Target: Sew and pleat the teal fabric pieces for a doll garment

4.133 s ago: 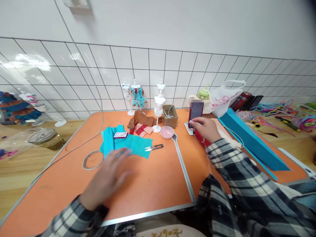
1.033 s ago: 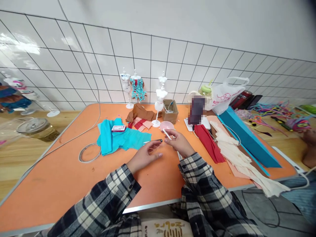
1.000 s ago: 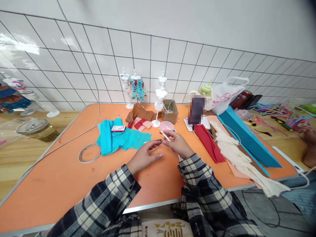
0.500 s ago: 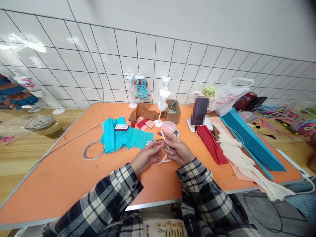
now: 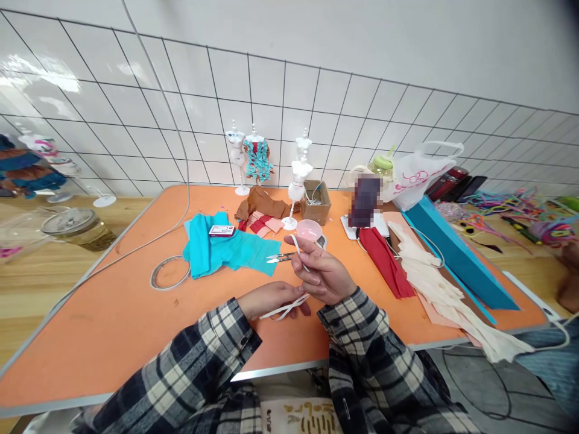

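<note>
My right hand [image 5: 320, 272] is closed round a thin white strip [image 5: 296, 245] whose end sticks up above my fingers. My left hand [image 5: 271, 298] is just below it, pinching the lower part of the same strip [image 5: 284, 309], which loops over the orange table [image 5: 136, 325]. Both sleeves are plaid. Small thread snips [image 5: 279, 258] lie just beyond my hands, beside a turquoise cloth [image 5: 228, 252] with a small card [image 5: 221, 230] on it. A pink dish [image 5: 309, 229] sits right behind my right hand.
Three small white mannequins [image 5: 297, 178] stand at the table's back, by brown and red cloth [image 5: 262, 210] and a cardboard box [image 5: 316, 204]. A phone [image 5: 364, 201], red cloth [image 5: 384, 261], cream strips [image 5: 447, 295] and a blue sheet [image 5: 456, 253] lie right. A wire ring [image 5: 170, 273] lies left.
My right hand left the phone and came to the middle with the white strip. My left hand joined it, took hold of the strip and has drawn it down toward me.
</note>
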`<state>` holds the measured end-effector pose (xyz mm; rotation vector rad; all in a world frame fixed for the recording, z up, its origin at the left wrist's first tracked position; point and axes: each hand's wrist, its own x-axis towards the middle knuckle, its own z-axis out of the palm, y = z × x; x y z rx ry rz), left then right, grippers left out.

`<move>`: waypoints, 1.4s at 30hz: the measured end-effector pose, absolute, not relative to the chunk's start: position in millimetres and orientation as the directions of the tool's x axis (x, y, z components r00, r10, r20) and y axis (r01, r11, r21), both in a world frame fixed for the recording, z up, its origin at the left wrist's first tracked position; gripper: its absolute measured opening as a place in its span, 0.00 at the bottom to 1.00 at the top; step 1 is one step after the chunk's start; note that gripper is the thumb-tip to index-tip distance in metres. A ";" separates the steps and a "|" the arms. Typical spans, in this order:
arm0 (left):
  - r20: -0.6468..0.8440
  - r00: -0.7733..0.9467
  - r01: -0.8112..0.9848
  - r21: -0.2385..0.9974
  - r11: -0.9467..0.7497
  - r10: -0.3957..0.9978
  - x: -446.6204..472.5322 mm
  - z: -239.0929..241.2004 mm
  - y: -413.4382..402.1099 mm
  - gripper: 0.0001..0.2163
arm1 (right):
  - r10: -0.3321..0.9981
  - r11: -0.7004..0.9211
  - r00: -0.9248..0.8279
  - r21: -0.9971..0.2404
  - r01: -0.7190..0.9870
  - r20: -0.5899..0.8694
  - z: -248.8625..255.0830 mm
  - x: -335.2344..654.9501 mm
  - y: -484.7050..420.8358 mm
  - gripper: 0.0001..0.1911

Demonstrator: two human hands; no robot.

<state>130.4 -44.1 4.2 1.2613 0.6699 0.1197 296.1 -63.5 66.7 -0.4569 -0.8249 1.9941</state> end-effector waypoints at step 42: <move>-0.133 0.248 -0.790 0.546 0.280 0.960 43.6 31.5 -15.4 0.03 | 0.905 -0.131 -0.132 -0.561 0.817 -0.405 15.8 399.2 17.5 0.20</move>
